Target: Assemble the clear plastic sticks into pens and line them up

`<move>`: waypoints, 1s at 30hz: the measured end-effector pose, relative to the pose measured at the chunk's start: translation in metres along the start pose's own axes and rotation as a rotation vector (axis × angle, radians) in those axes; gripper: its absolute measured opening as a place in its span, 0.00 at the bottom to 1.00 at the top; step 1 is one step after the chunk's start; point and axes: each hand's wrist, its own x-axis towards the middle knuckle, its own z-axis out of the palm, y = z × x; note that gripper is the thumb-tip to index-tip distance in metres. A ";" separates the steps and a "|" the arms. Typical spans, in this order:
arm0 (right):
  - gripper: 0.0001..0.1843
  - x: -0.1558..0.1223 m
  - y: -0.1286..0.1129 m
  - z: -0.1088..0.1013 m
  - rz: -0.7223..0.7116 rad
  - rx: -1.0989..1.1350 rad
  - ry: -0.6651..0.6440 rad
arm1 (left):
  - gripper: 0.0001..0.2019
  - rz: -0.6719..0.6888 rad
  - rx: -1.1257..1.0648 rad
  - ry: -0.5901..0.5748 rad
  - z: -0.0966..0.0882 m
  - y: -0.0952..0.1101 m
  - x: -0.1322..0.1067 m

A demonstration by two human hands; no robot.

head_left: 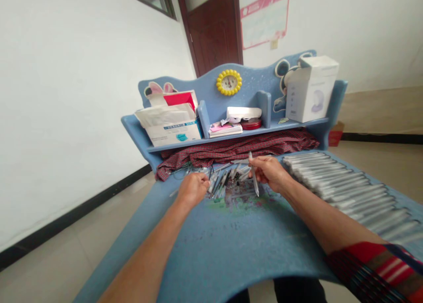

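In my right hand (269, 173) a clear pen (255, 184) is pinched between thumb and fingers, held nearly upright with its lower tip pointing down at the desk. My left hand (193, 189) is closed, fingertips together, at the left side of a loose pile of pen parts (224, 181). Whatever it grips, if anything, is too small to make out. The pile mixes clear, grey and black thin pieces. Right of my right forearm lies a long stack of clear pens (343, 188), laid side by side in rows.
The blue desk (224, 245) has a raised back shelf holding a mask box (176, 133), a small stack of booklets (226, 130), a red round tin (251, 125) and a tall white box (310, 91). A checked cloth (238, 146) is bunched beneath the shelf.
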 end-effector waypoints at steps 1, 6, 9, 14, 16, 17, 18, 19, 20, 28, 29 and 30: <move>0.12 0.000 0.001 0.000 0.011 0.014 0.007 | 0.09 0.005 0.072 -0.014 0.002 -0.001 0.000; 0.11 -0.002 0.003 0.004 0.038 0.080 0.011 | 0.12 -0.014 0.275 -0.090 0.011 0.005 -0.006; 0.11 -0.003 0.004 0.006 0.036 0.086 -0.002 | 0.10 -0.013 0.326 -0.104 0.013 0.010 -0.008; 0.08 -0.005 0.005 0.009 0.022 0.118 -0.041 | 0.05 -0.030 0.285 -0.133 0.012 0.008 -0.007; 0.07 -0.005 0.006 0.009 0.010 0.152 -0.046 | 0.04 -0.055 0.235 -0.131 0.012 0.004 -0.005; 0.07 -0.005 0.006 0.009 0.003 0.172 -0.048 | 0.04 -0.064 0.204 -0.121 0.012 0.002 -0.004; 0.07 -0.005 0.006 0.009 -0.006 0.192 -0.051 | 0.03 -0.069 0.165 -0.109 0.012 0.001 -0.003; 0.07 -0.005 0.007 0.009 -0.017 0.213 -0.058 | 0.03 -0.068 0.115 -0.099 0.012 0.001 -0.003; 0.07 -0.005 0.007 0.010 -0.030 0.235 -0.068 | 0.03 -0.059 0.049 -0.093 0.011 0.002 -0.003; 0.07 -0.004 0.007 0.012 -0.110 0.368 -0.114 | 0.03 0.028 -0.620 -0.230 0.001 0.035 -0.018; 0.08 -0.004 0.007 0.012 -0.115 0.373 -0.110 | 0.03 0.030 -0.630 -0.230 0.000 0.037 -0.019; 0.08 -0.004 0.006 0.012 -0.118 0.374 -0.107 | 0.03 0.033 -0.635 -0.225 0.000 0.039 -0.020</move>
